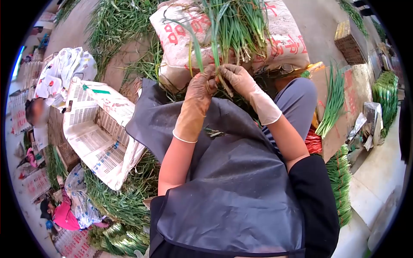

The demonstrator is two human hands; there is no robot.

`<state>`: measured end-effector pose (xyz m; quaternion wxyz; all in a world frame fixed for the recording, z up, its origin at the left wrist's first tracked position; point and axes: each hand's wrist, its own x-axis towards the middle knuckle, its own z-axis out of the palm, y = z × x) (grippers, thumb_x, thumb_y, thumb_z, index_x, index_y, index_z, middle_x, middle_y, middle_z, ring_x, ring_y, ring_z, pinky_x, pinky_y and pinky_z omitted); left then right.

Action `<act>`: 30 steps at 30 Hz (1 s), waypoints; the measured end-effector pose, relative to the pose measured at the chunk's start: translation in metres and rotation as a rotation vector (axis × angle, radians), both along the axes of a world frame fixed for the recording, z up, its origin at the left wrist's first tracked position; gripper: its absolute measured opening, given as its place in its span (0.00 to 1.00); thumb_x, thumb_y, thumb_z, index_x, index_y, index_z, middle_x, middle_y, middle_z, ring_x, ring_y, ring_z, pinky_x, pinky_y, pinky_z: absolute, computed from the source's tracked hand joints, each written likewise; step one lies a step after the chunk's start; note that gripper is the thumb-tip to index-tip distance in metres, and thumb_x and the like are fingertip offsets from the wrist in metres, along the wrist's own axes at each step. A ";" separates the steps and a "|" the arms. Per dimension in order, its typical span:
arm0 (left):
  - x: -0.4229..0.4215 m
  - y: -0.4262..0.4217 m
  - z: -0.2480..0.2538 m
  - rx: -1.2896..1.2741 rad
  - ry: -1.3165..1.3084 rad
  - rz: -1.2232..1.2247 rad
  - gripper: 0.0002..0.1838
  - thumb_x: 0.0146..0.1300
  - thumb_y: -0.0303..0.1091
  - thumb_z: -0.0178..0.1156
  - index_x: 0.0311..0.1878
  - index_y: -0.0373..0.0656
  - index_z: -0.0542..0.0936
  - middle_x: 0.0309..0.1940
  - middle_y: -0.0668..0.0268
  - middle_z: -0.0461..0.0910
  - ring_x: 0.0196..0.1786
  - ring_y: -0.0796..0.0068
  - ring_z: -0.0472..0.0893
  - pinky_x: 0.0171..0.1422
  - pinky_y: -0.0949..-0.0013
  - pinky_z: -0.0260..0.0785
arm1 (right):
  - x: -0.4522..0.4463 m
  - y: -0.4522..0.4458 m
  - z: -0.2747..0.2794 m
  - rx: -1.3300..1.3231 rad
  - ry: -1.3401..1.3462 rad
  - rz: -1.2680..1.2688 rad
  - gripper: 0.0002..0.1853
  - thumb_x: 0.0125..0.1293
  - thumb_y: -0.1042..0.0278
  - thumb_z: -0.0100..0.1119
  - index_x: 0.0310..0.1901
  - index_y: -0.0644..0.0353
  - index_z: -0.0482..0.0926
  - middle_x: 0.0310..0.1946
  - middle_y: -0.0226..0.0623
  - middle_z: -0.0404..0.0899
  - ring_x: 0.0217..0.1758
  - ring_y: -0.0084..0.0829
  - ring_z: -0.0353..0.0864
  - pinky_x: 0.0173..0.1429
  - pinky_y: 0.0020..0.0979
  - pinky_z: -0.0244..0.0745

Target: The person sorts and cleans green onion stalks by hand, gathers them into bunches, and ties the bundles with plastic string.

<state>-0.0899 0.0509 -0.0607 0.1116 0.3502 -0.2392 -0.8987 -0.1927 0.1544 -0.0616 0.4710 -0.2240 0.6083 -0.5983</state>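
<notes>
Both hands wear dirty rubber gloves and meet over my lap, at the near edge of a stuffed white sack (178,36) with red lettering. My left hand (201,84) is closed, its fingertips pinching the base of a green onion whose leaf slants upward. Close beside it, my right hand (235,78) is closed around the lower end of another green onion (214,43). The exact finger contact is partly hidden. On top of the sack lies a loose pile of green onions (243,28), roots toward me. A dark apron (232,189) covers my lap.
At left stands a white plastic crate (97,142), with heaped greens (116,189) beside it. Trimmed green onions (332,103) lie on cardboard at right, near stacked bundles (340,185). Other people sit at far left, one in a pink top (66,215).
</notes>
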 end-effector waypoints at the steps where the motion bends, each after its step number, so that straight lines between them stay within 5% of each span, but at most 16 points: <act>1: 0.006 -0.003 -0.009 -0.028 0.079 -0.054 0.09 0.59 0.32 0.59 0.41 0.40 0.77 0.29 0.71 0.78 0.24 0.84 0.75 0.23 0.84 0.62 | 0.005 0.001 -0.004 -0.038 -0.013 0.002 0.18 0.67 0.55 0.49 0.42 0.63 0.77 0.26 0.26 0.77 0.28 0.16 0.71 0.35 0.19 0.68; 8: 0.029 -0.006 -0.008 0.008 0.119 -0.102 0.10 0.58 0.35 0.60 0.40 0.41 0.76 0.30 0.68 0.79 0.27 0.78 0.77 0.31 0.76 0.69 | 0.011 0.011 0.003 -0.163 0.067 0.157 0.16 0.68 0.59 0.48 0.41 0.65 0.76 0.29 0.25 0.74 0.34 0.16 0.68 0.41 0.20 0.66; 9: 0.024 -0.002 0.008 0.011 -0.019 0.047 0.06 0.60 0.33 0.58 0.37 0.42 0.75 0.23 0.71 0.75 0.17 0.85 0.66 0.19 0.82 0.52 | 0.010 0.015 0.019 -0.141 0.120 0.150 0.15 0.68 0.60 0.48 0.40 0.66 0.76 0.28 0.24 0.72 0.34 0.16 0.67 0.42 0.20 0.64; 13: 0.038 -0.031 0.020 0.026 0.022 0.200 0.06 0.60 0.32 0.57 0.38 0.41 0.74 0.29 0.64 0.79 0.14 0.84 0.61 0.16 0.82 0.50 | -0.005 0.044 0.036 -0.267 -0.078 -0.025 0.16 0.66 0.57 0.51 0.39 0.64 0.75 0.28 0.27 0.72 0.29 0.18 0.69 0.33 0.20 0.65; 15: 0.053 -0.054 0.011 0.047 0.023 0.280 0.05 0.61 0.32 0.57 0.37 0.42 0.74 0.30 0.62 0.79 0.15 0.84 0.62 0.15 0.81 0.49 | -0.020 0.053 0.034 -0.770 -0.422 0.134 0.16 0.65 0.57 0.52 0.41 0.64 0.73 0.28 0.34 0.74 0.28 0.22 0.73 0.32 0.20 0.70; 16: 0.059 -0.063 0.012 0.017 0.024 0.312 0.05 0.61 0.31 0.57 0.36 0.42 0.74 0.31 0.60 0.80 0.15 0.83 0.63 0.15 0.81 0.50 | -0.018 0.060 0.036 -0.665 -0.547 0.038 0.16 0.66 0.58 0.50 0.42 0.65 0.73 0.29 0.34 0.75 0.28 0.22 0.74 0.36 0.21 0.71; 18: 0.066 -0.069 0.028 0.023 0.022 0.412 0.03 0.60 0.30 0.58 0.36 0.45 0.75 0.33 0.57 0.80 0.15 0.83 0.64 0.15 0.82 0.50 | -0.019 0.047 0.031 -0.116 0.267 0.104 0.14 0.66 0.62 0.49 0.45 0.64 0.74 0.29 0.33 0.75 0.29 0.24 0.75 0.40 0.23 0.72; 19: 0.069 -0.070 0.035 -0.063 0.069 0.440 0.02 0.59 0.30 0.58 0.36 0.48 0.75 0.33 0.56 0.80 0.15 0.83 0.64 0.15 0.82 0.50 | -0.025 0.035 0.030 0.254 0.226 0.594 0.16 0.63 0.61 0.50 0.47 0.62 0.74 0.32 0.38 0.78 0.32 0.30 0.79 0.45 0.28 0.72; 20: 0.070 -0.068 0.044 -0.148 0.117 0.464 0.03 0.59 0.30 0.59 0.35 0.50 0.75 0.34 0.55 0.81 0.15 0.82 0.64 0.15 0.82 0.50 | -0.006 0.035 0.014 0.570 1.067 0.584 0.19 0.62 0.54 0.52 0.49 0.59 0.74 0.36 0.44 0.80 0.39 0.39 0.80 0.47 0.34 0.72; 22: 0.069 -0.066 0.050 -0.176 0.110 0.456 0.06 0.58 0.28 0.59 0.35 0.52 0.75 0.34 0.55 0.81 0.16 0.83 0.64 0.15 0.82 0.50 | 0.014 0.007 0.040 0.590 1.162 0.317 0.19 0.63 0.53 0.52 0.50 0.56 0.74 0.41 0.49 0.78 0.47 0.38 0.78 0.50 0.31 0.70; 24: 0.067 -0.059 0.038 -0.308 0.091 0.315 0.08 0.59 0.30 0.59 0.40 0.50 0.71 0.35 0.63 0.79 0.34 0.77 0.77 0.34 0.76 0.70 | 0.037 -0.013 0.059 0.178 0.822 0.103 0.20 0.62 0.51 0.53 0.49 0.58 0.75 0.39 0.47 0.79 0.43 0.39 0.79 0.46 0.34 0.71; 26: 0.057 -0.045 0.025 -0.263 0.080 0.303 0.09 0.59 0.29 0.59 0.40 0.51 0.71 0.38 0.63 0.79 0.34 0.78 0.76 0.34 0.76 0.70 | 0.054 -0.035 0.059 0.084 0.738 0.132 0.23 0.57 0.49 0.57 0.48 0.58 0.75 0.35 0.45 0.80 0.38 0.42 0.80 0.43 0.36 0.72; 28: 0.048 -0.041 0.000 -0.184 -0.013 0.322 0.09 0.59 0.29 0.58 0.42 0.49 0.71 0.39 0.64 0.78 0.36 0.77 0.77 0.34 0.75 0.71 | 0.052 -0.056 0.014 -0.015 0.369 0.064 0.20 0.58 0.53 0.58 0.44 0.61 0.76 0.31 0.43 0.80 0.33 0.40 0.80 0.39 0.34 0.72; 30: 0.046 -0.039 0.000 -0.131 0.013 0.273 0.09 0.60 0.30 0.57 0.44 0.48 0.72 0.38 0.65 0.78 0.35 0.76 0.77 0.34 0.76 0.71 | 0.050 -0.058 0.005 -0.011 0.393 0.023 0.17 0.58 0.57 0.58 0.42 0.62 0.77 0.27 0.43 0.79 0.31 0.40 0.79 0.37 0.31 0.71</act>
